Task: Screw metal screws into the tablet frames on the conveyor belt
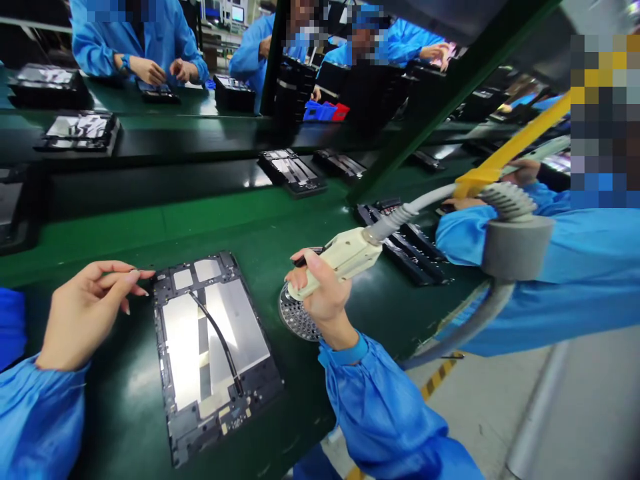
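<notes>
An opened tablet chassis (213, 347) lies flat on the green bench in front of me, silver plates showing and a black cable running down its middle. My left hand (87, 307) hovers at the chassis's upper left corner, fingers loosely curled and apart, holding nothing I can see. My right hand (320, 290) is closed around the grip of a cream electric screwdriver (345, 257), tip pointing down over a round perforated metal screw dish (296, 319). A grey hose runs from the tool up to the right.
A co-worker's blue sleeve (525, 260) reaches across at right beside black trays (405, 243). More tablet chassis (293, 172) sit on the conveyor behind. Other people in blue coats work at the far side. A green post (430, 107) and yellow bar (510, 153) slant overhead. The bench edge drops to floor at lower right.
</notes>
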`<state>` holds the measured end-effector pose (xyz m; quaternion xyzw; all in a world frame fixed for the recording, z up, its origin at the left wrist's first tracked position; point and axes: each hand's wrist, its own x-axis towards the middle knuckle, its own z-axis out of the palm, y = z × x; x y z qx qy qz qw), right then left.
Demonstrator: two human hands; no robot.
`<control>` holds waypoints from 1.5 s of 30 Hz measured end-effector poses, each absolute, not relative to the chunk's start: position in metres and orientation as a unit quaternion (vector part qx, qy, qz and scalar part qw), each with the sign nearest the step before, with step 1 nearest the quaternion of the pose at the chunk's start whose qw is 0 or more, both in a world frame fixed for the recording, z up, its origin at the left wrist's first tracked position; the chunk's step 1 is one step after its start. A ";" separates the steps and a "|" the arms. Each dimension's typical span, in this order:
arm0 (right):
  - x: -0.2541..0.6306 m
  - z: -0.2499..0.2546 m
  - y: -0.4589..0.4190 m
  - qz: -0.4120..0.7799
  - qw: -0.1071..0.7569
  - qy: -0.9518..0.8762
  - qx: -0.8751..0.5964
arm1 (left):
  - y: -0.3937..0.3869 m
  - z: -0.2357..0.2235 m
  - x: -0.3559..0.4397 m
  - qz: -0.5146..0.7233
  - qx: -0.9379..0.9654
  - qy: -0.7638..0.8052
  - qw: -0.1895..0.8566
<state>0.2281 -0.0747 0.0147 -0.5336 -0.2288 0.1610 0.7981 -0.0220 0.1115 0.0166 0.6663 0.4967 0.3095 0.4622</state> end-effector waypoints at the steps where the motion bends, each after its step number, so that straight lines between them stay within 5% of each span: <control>1: 0.228 0.015 -0.075 0.159 0.797 -0.229 -0.535 | 0.113 0.016 -0.022 0.307 0.667 0.496 0.464; 34: 0.230 0.004 -0.068 0.153 0.776 -0.249 -0.559 | 0.136 0.004 -0.018 0.299 0.587 0.519 0.544; 45: 0.215 0.063 -0.084 0.178 0.816 -0.265 -0.482 | 0.138 -0.015 -0.004 0.251 0.645 0.494 0.526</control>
